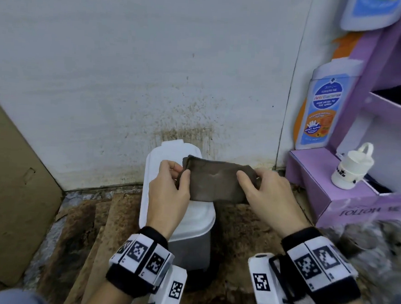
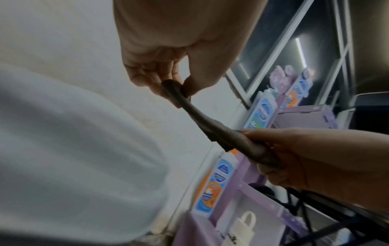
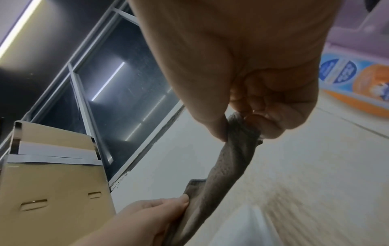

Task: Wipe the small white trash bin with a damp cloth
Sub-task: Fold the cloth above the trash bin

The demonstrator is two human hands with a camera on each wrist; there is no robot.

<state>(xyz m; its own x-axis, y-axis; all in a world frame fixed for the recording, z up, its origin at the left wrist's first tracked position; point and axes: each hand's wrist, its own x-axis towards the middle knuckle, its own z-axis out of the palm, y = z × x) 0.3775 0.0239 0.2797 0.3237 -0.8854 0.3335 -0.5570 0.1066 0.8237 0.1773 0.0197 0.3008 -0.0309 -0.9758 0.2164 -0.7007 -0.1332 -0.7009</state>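
A small white trash bin (image 1: 161,158) with a closed lid stands on the floor against the wall. Above it, both hands stretch a folded brown cloth (image 1: 214,182) between them. My left hand (image 1: 168,185) pinches the cloth's left end between thumb and fingers, and my right hand (image 1: 260,191) pinches the right end. In the left wrist view the cloth (image 2: 210,123) runs taut from the left hand (image 2: 174,86) to the right hand (image 2: 280,149), with the bin's lid (image 2: 73,149) blurred below. The right wrist view shows the right hand (image 3: 242,126) pinching the cloth (image 3: 223,169).
A cardboard box (image 1: 9,186) leans at the left. At the right stands a purple display stand (image 1: 349,186) with a small white jar (image 1: 350,169) on its ledge and a bottle-shaped sign (image 1: 323,108). Cardboard sheets (image 1: 98,235) cover the stained floor around the bin.
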